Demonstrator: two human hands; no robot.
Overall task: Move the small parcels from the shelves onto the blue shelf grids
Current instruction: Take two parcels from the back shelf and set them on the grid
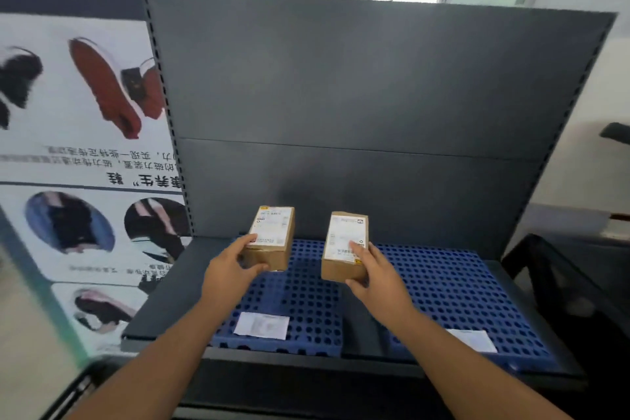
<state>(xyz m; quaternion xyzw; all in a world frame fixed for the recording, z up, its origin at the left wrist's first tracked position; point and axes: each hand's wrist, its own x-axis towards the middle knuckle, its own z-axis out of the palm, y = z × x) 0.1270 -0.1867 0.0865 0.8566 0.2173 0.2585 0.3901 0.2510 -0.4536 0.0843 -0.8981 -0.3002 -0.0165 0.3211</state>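
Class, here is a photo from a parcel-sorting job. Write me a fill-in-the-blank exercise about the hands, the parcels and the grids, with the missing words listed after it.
1. Each hand grips one brown ____ parcel: the left hand holds the left parcel, the right hand the right parcel.
2. The perforated grids on the shelf are coloured ____.
3. A white paper slip lies near the ____ edge of the left grid.
4. Each parcel carries a white ____ on top.

Missing words: cardboard; blue; front; label

I hold two small brown boxes with white labels, the left box (271, 238) and the right box (346, 246). Both are over the left blue grid (300, 297). The right blue grid (453, 290) carries no box.
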